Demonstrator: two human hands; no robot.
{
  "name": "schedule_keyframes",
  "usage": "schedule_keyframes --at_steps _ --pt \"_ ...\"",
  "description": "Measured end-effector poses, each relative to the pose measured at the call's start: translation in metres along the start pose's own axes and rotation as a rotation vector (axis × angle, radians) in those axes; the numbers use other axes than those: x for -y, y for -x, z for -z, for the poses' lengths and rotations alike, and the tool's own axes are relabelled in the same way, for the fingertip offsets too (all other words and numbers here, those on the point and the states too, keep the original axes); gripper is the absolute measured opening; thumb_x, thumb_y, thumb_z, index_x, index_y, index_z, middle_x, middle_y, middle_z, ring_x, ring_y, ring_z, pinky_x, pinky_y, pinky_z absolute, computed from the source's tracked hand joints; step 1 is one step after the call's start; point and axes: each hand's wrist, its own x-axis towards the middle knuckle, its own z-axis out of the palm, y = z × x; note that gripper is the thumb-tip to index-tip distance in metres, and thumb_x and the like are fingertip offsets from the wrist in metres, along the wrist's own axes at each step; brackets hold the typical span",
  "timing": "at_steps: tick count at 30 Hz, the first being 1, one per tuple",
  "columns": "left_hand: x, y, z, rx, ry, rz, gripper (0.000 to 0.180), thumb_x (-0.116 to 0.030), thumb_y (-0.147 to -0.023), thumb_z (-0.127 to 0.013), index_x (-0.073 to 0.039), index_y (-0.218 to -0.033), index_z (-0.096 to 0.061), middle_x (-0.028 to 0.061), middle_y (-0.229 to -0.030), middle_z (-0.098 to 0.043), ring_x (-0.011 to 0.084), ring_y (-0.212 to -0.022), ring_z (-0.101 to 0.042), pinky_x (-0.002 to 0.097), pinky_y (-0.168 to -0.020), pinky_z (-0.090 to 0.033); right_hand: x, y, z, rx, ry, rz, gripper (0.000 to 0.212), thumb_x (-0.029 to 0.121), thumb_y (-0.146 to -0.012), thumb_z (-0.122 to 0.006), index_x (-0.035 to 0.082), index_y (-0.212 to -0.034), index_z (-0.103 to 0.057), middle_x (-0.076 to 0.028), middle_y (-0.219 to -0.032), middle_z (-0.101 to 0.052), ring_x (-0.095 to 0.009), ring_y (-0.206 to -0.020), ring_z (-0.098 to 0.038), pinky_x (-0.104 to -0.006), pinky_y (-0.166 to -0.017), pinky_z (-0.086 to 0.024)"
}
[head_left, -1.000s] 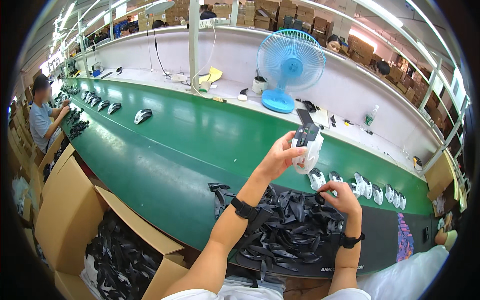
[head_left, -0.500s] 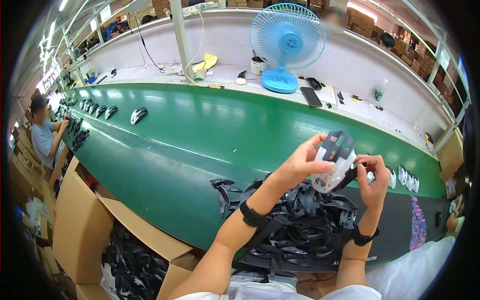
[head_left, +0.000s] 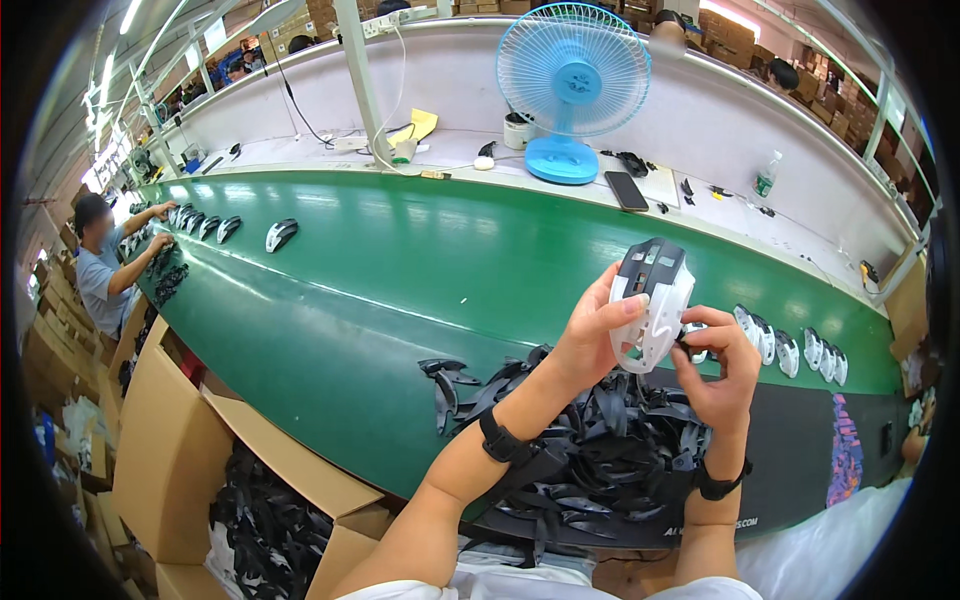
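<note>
My left hand (head_left: 608,325) is closed around a curved black-and-white plastic shell (head_left: 655,300) with slots through it, held up above the belt. Beside the shell's lower right edge, my right hand (head_left: 722,368) pinches a small dark plastic piece (head_left: 684,338); fingers hide most of it, and I cannot tell whether it touches the shell. Below both hands lies a heaped pile of curved black plastic pieces (head_left: 610,450), on a dark mat (head_left: 780,470) and the green belt.
More two-tone shells stand on the green belt (head_left: 400,260), to the right (head_left: 787,353) and far left (head_left: 282,235). An open carton (head_left: 165,450) of black parts sits at lower left. A blue fan (head_left: 562,160) and phone (head_left: 626,190) rest on the back ledge. A co-worker (head_left: 105,265) works far left.
The shell has tilted more upright in my left hand and shifted slightly left. My right hand has moved slightly left and down, with less of its dark piece showing. The co-worker's arm now reaches over the belt.
</note>
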Motion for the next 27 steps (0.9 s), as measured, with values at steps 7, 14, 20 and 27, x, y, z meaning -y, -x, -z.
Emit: schedule_keyframes --at_steps 7,14,20,27 --pt "-0.001 0.004 -0.008 0.014 -0.09 -0.034 0.057 -0.018 -0.08 -0.067 -0.004 -0.127 -0.039 0.0077 -0.104 -0.059 0.0124 -0.091 -0.06 0.0248 -0.075 -0.05 -0.013 0.001 0.013 0.162 -0.566 -0.423 0.022 0.009 -0.083 -0.061 -0.003 -0.1 -0.057 -0.013 -0.112 -0.06 -0.016 -0.087 -0.062 -0.0269 -0.071 -0.051" --pt "0.018 0.008 -0.011 0.139 -0.251 0.028 0.061 -0.015 -0.077 -0.07 -0.005 -0.128 -0.037 0.007 -0.108 -0.057 0.0115 -0.098 -0.056 0.0262 -0.087 -0.044 -0.046 0.025 -0.013 0.029 -0.976 -0.758 0.041 0.016 -0.092 -0.054 0.002 -0.13 -0.048 -0.007 -0.116 -0.06 -0.016 -0.103 -0.06 -0.0273 -0.086 -0.048" --pt "0.016 0.007 -0.01 0.029 -0.358 -0.02 0.059 -0.015 -0.081 -0.069 -0.003 -0.127 -0.034 0.0105 -0.105 -0.06 0.0128 -0.095 -0.058 0.0275 -0.083 -0.047 -0.034 0.005 -0.025 -0.29 -0.878 -0.557 0.019 0.017 -0.095 -0.053 0.005 -0.11 -0.052 -0.002 -0.094 -0.058 -0.011 -0.087 -0.058 -0.0253 -0.074 -0.047" --pt "0.025 0.007 -0.01 -0.014 -0.578 0.014 0.058 -0.015 -0.084 -0.068 -0.003 -0.128 -0.032 0.0093 -0.108 -0.057 0.0127 -0.097 -0.057 0.0292 -0.083 -0.048 0.003 -0.008 -0.004 -0.378 -0.812 -0.495 0.025 0.028 -0.102 -0.039 0.008 -0.088 -0.046 0.001 -0.066 -0.04 -0.006 -0.049 -0.037 -0.0191 -0.045 -0.03"
